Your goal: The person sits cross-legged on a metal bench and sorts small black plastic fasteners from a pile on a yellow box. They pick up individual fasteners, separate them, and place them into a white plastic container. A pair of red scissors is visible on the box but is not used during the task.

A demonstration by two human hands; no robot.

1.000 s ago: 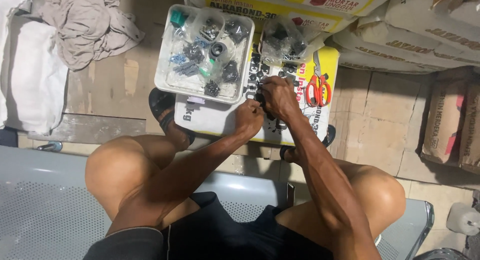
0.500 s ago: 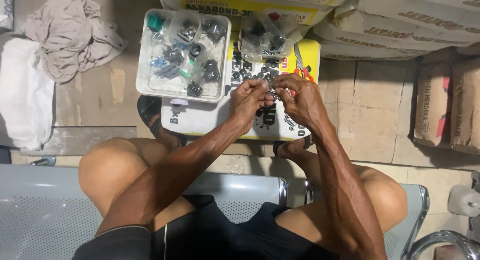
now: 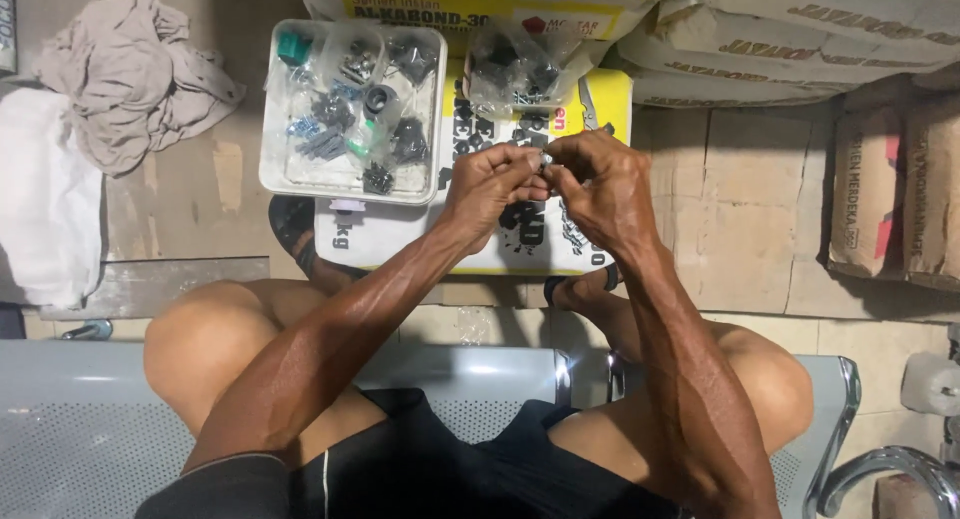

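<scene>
Left hand [image 3: 492,182]: fingers curled in, tips pinched on a small metal part [image 3: 546,160] that sits between both hands.
Right hand [image 3: 600,184]: fingers bent narrow, thumb and forefinger closed on the same small metal part from the 3 o'clock side; the two hands touch at the fingertips.
Small metal part: tiny and shiny, held in the air above the sack; its exact kind is too small to tell.
Yellow and white sack [image 3: 400,234]: lies flat under the hands and serves as a work surface.
White tray [image 3: 272,149]: at 10 o'clock from the hands, resting on the sack's corner, filled with small bags of dark and metal fittings and one green piece.
Clear bag of dark parts [image 3: 515,74]: at 12 o'clock from the hands, on the sack, just beside the tray.
Pliers [image 3: 590,109]: at 1 o'clock, mostly hidden behind the right hand.
Crumpled cloth [image 3: 120,79]: far out at 9 to 10 o'clock on the floor.
Stacked sacks [image 3: 800,29]: along 12 to 2 o'clock.
Metal bench [image 3: 80,439]: at 6 o'clock; the person sits on it.
</scene>
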